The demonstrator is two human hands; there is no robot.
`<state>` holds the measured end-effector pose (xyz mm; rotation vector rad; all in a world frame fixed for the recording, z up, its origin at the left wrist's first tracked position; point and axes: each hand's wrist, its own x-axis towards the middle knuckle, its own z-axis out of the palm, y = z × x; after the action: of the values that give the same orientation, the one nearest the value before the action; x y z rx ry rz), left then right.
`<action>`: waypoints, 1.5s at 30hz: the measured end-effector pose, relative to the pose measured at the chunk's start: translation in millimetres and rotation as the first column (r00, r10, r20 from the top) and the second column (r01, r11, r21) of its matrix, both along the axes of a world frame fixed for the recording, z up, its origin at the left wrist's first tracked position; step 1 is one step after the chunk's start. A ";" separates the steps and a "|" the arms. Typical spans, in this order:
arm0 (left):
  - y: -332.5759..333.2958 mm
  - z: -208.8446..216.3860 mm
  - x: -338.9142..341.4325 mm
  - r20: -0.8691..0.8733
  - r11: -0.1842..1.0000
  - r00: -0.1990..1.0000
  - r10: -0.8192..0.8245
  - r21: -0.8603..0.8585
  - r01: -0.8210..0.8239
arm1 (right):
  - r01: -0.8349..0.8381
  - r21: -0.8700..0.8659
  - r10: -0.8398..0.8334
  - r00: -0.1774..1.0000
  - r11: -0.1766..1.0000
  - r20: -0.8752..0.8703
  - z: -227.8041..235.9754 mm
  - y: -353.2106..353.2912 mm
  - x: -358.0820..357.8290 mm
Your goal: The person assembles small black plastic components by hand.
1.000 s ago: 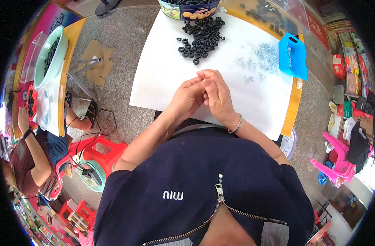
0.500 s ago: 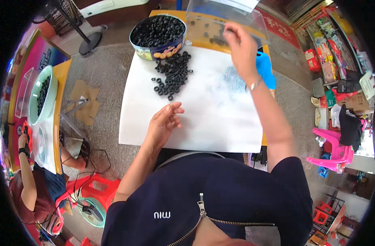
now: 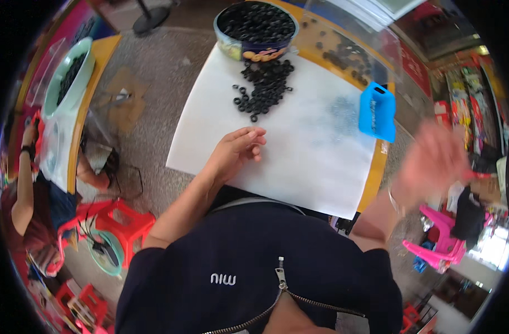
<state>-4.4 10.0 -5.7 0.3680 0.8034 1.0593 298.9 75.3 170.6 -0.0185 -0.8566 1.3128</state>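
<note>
1. At the far left, a co-worker's forearm (image 3: 24,186) with a dark wristband reached up to a side table (image 3: 100,64) with a yellow edge.
2. On that table stood a pale green basin (image 3: 87,68) holding black pieces; below it in view was a red stool (image 3: 121,225).
3. The left hand (image 3: 239,149) hovered over or rested on the white sheet (image 3: 299,178), just below the pile; contact could not be told. Its fingers were loosely curled, and whether they pinched anything small could not be made out.
4. The black rings (image 3: 265,86) lay in a loose heap on the upper part of the sheet, a few strays at its edges. Directly behind them stood a printed tub (image 3: 226,49) filled with more.
5. Right of the tub, a clear box (image 3: 392,53) showed scattered dark rings through its wall.
6. Near the sheet's right side, a blue tray (image 3: 385,114) held small pale bits, with tiny specks (image 3: 343,114) spread beside it.
7. The right hand (image 3: 434,161) was out past the table's right edge, well apart from the rings. Motion blur hid its grip, so its state could not be told.
</note>
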 end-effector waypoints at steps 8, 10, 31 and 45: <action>0.8 -7.8 -3.5 0.069 1.000 0.997 -0.019 -0.013 0.020 | -0.483 0.625 0.706 0.690 0.613 -0.159 -13.0 -50.0 -64.3; -3.6 -6.9 -5.7 0.035 1.000 0.999 0.003 -0.004 -0.003 | 0.077 -0.250 0.200 0.398 0.965 0.895 -30.5 -32.1 -74.4; 2.1 -8.9 -4.6 0.098 0.999 0.995 -0.032 0.007 0.031 | -0.048 0.513 -0.510 -0.219 0.857 0.832 -185.1 63.9 -125.0; 1.7 -8.8 -5.0 0.061 0.999 0.997 -0.045 0.021 0.044 | 0.121 0.459 -0.449 -0.098 0.880 0.888 -171.7 35.5 -123.6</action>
<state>-9.4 11.7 -14.4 0.3666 0.7279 1.0329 175.2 110.7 -1.1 -1.1177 -2.1620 0.4929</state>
